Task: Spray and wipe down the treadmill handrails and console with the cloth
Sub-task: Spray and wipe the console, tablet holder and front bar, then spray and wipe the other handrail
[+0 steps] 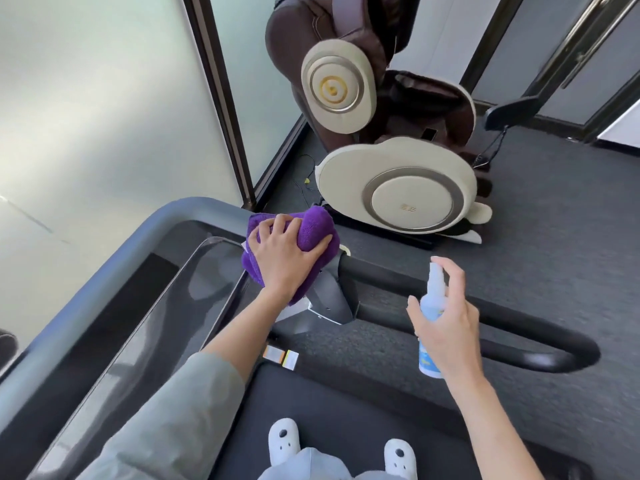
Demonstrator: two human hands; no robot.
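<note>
The left hand (280,258) grips the bunched purple cloth (311,233), pressing it on the treadmill's console (194,282) corner at ten o'clock of the right hand (446,323). That hand curls round an upright spray bottle (431,317), forefinger over its nozzle, above the black handrail (519,351).

Gripped a bunched purple cloth (304,237) with the left hand (282,252) at the corner where the console (180,296) met the black handrail (398,275), held a white spray bottle (431,317) upright in the right hand (446,323) just above that rail, stood in white slippers (284,439) on the treadmill belt (329,410), beside a massage chair (398,181).
</note>
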